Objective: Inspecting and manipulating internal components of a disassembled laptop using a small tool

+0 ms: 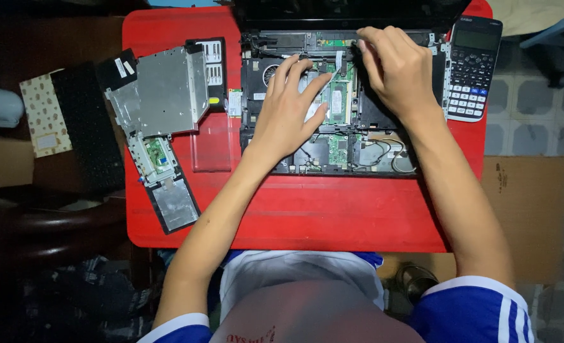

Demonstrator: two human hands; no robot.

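Pressing left hand (288,111) flat on opened laptop (333,101); right hand (393,63) grip pinching unseen part.

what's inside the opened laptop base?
Inside the laptop base: a round fan, green circuit boards, a memory module and loose wires. The left hand and right hand cover the middle and upper right, so parts beneath them are hidden.

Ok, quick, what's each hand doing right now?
Left hand: open, fingers spread, resting flat on the laptop internals.
Right hand: fingers curled, pinching at something near the top edge; what it holds cannot be told.
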